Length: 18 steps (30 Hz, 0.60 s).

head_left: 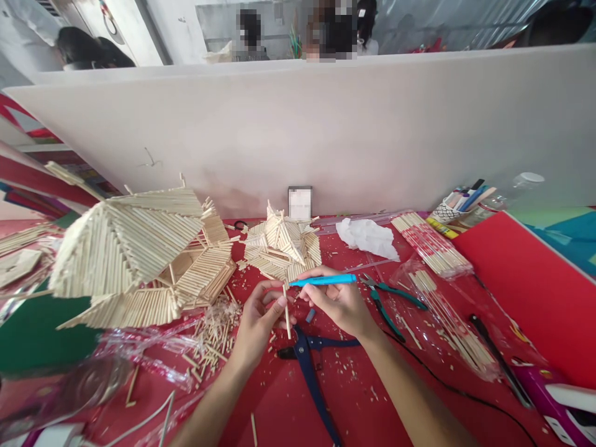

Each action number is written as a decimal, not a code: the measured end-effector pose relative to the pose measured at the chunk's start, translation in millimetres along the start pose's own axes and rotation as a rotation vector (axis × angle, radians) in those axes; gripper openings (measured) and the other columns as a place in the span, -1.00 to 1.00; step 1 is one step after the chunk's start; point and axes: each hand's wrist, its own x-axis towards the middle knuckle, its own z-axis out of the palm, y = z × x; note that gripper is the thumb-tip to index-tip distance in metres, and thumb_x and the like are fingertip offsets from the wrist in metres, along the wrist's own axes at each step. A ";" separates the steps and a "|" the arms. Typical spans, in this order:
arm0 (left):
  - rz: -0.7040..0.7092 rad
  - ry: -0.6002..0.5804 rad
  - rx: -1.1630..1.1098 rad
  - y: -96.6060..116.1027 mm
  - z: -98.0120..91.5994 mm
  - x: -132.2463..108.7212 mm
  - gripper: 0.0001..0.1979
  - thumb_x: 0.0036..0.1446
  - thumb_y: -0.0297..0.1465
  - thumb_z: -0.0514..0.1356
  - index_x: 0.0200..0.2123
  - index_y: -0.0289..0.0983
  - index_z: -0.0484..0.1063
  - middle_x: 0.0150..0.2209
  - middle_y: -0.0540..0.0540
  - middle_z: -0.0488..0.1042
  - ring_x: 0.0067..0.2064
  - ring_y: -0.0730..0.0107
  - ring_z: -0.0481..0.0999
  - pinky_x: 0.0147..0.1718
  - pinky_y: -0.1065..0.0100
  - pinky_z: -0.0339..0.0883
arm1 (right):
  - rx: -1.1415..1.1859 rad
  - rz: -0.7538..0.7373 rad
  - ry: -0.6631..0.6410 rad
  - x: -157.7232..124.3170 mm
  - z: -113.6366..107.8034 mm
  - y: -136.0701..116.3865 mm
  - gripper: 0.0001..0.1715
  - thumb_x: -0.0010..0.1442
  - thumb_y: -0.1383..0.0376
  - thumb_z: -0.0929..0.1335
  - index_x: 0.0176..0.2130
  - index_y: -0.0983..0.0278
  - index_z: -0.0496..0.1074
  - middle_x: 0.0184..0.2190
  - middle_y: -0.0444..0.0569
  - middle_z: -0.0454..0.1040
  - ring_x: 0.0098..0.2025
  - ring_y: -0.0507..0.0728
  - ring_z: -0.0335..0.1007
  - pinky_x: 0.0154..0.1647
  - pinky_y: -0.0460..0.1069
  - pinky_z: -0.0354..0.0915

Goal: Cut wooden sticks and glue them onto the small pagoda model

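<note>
Between the fingers of my left hand (258, 316) is a short wooden stick (287, 318), held nearly upright. My right hand (338, 305) grips a bright blue marker (328, 280), its tip pointing left at the top of the stick; whether it touches cannot be made out. Just beyond my hands stands a small pointed roof model (282, 239) built of sticks. A larger stick-built roof model (135, 239) is to the left. Below my hands lies a dark blue cutter tool (310, 366), and a small grey-blue cap-like piece (310, 315) sits beside my right fingers.
Green-handled pliers (391, 298), crumpled white paper (367, 238) and packs of sticks (431, 243) lie to the right. Further right are a red board (531, 292) and a pen cup (454, 206). Cut stick pieces (216, 338) are heaped left. A white partition (298, 124) stands behind.
</note>
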 end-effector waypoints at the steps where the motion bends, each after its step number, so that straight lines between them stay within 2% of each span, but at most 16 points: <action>1: 0.000 -0.001 0.001 -0.1 -0.3 0.0 -0.46 0.08 -0.08 0.45 -0.02 -0.23 0.36 -0.37 0.08 0.48 -0.49 0.47 0.57 -0.53 0.50 0.40 | -0.003 0.009 0.008 0.0 2.1 1.2 -0.75 0.26 0.12 0.46 -0.16 0.24 0.52 -0.34 -0.03 0.61 -0.32 0.10 0.59 -0.33 -0.03 0.49; 7: 0.000 -0.010 -0.003 -1.7 -1.5 -1.2 -0.48 0.10 -0.09 0.45 -0.03 -0.22 0.36 -0.34 0.07 0.48 -0.49 0.48 0.57 -0.52 0.51 0.41 | -0.095 -0.004 0.022 1.2 5.5 8.2 -0.84 0.27 0.17 0.45 -0.21 0.22 0.52 -0.33 -0.05 0.64 -0.27 0.13 0.64 -0.24 0.00 0.53; 12: -0.004 0.001 -0.006 -1.8 -1.0 -1.6 -0.48 0.09 -0.10 0.45 -0.04 -0.22 0.36 -0.36 0.08 0.48 -0.48 0.46 0.58 -0.52 0.51 0.41 | -0.120 -0.007 -0.002 2.4 5.1 11.2 -0.85 0.28 0.18 0.43 -0.21 0.22 0.52 -0.32 -0.06 0.65 -0.27 0.12 0.63 -0.25 -0.01 0.52; 18: -0.006 -0.001 -0.005 -3.0 -1.2 0.1 -0.48 0.09 -0.10 0.45 -0.03 -0.22 0.36 -0.29 0.02 0.53 -0.48 0.48 0.57 -0.51 0.51 0.41 | -0.122 0.000 -0.002 3.0 5.3 10.8 -0.85 0.27 0.18 0.43 -0.21 0.21 0.51 -0.32 -0.06 0.65 -0.26 0.13 0.64 -0.24 0.00 0.52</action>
